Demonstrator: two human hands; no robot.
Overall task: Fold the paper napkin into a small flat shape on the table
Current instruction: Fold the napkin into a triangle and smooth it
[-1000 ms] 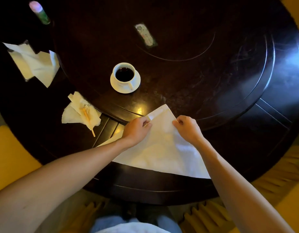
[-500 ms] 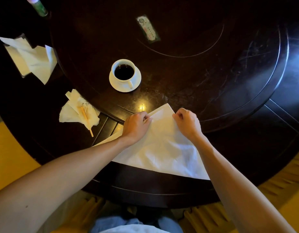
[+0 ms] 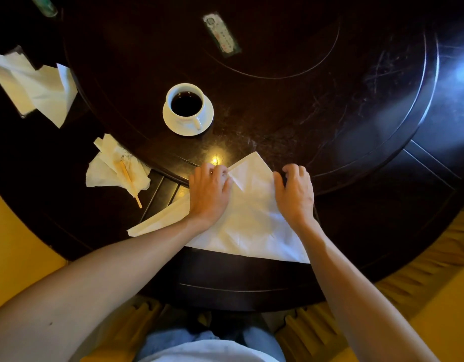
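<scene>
Fingers (image 3: 220,176) of the left hand (image 3: 208,194) lie flat and close together, pressing the left slope of the paper napkin (image 3: 251,220), a white triangle spread on the near edge of the dark round table (image 3: 356,113) with its peak pointing away from the person. On the right slope, the right hand (image 3: 294,194) rests with fingers curled over the napkin's edge, thumb on the paper. Beyond lie a crumpled napkin with a wooden stick (image 3: 116,171) at left and a coffee cup on a saucer (image 3: 187,108) past the peak.
</scene>
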